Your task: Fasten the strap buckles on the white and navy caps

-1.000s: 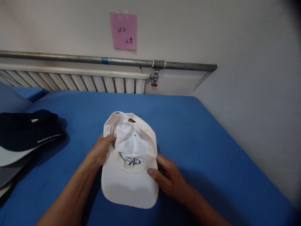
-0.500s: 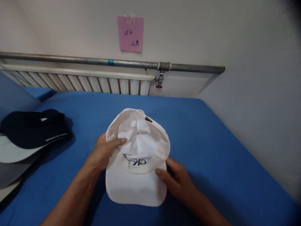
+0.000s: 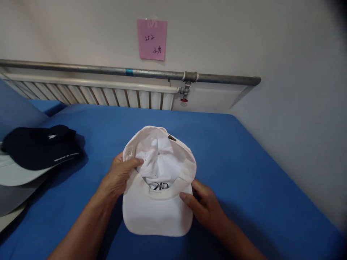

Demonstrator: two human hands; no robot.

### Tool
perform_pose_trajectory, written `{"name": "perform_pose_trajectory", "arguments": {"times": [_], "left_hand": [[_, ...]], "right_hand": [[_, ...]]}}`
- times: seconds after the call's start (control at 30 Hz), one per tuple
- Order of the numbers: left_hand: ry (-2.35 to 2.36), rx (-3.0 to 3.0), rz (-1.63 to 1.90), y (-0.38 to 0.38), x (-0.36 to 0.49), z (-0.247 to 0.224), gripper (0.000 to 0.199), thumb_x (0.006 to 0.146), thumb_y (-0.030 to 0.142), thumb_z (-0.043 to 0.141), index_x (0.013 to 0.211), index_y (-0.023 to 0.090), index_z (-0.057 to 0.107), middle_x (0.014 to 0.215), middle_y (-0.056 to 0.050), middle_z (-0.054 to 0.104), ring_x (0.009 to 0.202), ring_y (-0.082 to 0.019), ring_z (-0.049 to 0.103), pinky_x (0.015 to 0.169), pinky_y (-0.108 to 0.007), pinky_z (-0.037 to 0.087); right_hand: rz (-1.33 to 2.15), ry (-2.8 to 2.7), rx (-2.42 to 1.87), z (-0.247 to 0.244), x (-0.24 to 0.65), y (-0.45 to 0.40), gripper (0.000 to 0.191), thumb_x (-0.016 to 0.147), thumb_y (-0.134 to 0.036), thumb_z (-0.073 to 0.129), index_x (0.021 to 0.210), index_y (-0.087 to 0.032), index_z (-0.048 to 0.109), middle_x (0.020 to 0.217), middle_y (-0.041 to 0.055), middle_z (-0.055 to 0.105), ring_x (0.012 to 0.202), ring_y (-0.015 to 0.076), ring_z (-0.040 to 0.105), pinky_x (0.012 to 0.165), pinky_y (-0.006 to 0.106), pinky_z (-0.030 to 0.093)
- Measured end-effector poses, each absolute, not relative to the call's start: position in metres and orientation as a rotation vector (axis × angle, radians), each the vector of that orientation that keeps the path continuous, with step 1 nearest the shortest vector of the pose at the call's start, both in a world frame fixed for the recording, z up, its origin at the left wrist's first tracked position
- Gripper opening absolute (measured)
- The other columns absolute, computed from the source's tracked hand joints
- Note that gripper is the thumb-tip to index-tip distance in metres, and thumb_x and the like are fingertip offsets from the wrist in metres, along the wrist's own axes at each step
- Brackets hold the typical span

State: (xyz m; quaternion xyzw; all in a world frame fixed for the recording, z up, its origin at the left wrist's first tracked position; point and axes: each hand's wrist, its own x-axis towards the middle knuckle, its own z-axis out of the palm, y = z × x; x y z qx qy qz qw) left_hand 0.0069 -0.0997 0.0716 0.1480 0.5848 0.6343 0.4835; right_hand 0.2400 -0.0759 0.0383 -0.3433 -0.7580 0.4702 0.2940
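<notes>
While overlapping caps [image 3: 35, 155] lie at left, the white cap [image 3: 159, 173] is unplaced, fingers of left hand [image 3: 119, 175] and right hand [image 3: 206, 206] clamped on its sides.

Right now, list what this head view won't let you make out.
Head view:
Left hand: most fingers hidden behind the white fabric cap.
Its outer crown: turned away from camera.
Curved grey cap brim: cut off by the left edge.
Small white inner label: print too small, blurred.
</notes>
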Motion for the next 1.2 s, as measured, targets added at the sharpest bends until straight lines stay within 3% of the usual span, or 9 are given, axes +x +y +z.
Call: {"name": "perform_pose_trajectory", "arguments": {"times": [0.43,0.97,1.2], "left_hand": [[1.396,0.383,1.526,-0.1000,0.0049,0.0679,0.048,0.044,0.011,0.083,0.091,0.013,0.070,0.066,-0.005,0.072,0.050,-0.021,0.066,0.050,-0.030,0.057],[1.467,0.357,1.470,-0.0972,0.0056,0.0671,0.041,0.044,0.010,0.076,0.084,0.013,0.069,0.064,-0.005,0.071,0.050,-0.020,0.065,0.048,-0.029,0.055],[1.463,0.399,1.480,-0.0957,-0.0011,0.0677,0.035,0.049,0.017,0.080,0.080,0.013,0.067,0.059,-0.002,0.067,0.047,-0.016,0.061,0.044,-0.025,0.051]], "right_hand": [[1.263,-2.001,-0.976,0.0353,0.2392,-0.0759,0.023,0.086,-0.037,0.050,0.084,-0.018,0.062,0.074,0.0032,0.062,0.067,0.0173,0.055,0.059,0.028,0.046],[1.264,-2.007,-0.978,0.0373,0.2387,-0.0773,0.021,0.085,-0.035,0.050,0.082,-0.017,0.061,0.070,0.0015,0.058,0.062,0.0150,0.051,0.055,0.026,0.041],[1.362,-2.015,-0.907,0.0390,0.2393,-0.0757,0.024,0.087,-0.035,0.049,0.088,-0.016,0.062,0.078,0.0031,0.063,0.069,0.0161,0.054,0.058,0.025,0.043]]}}
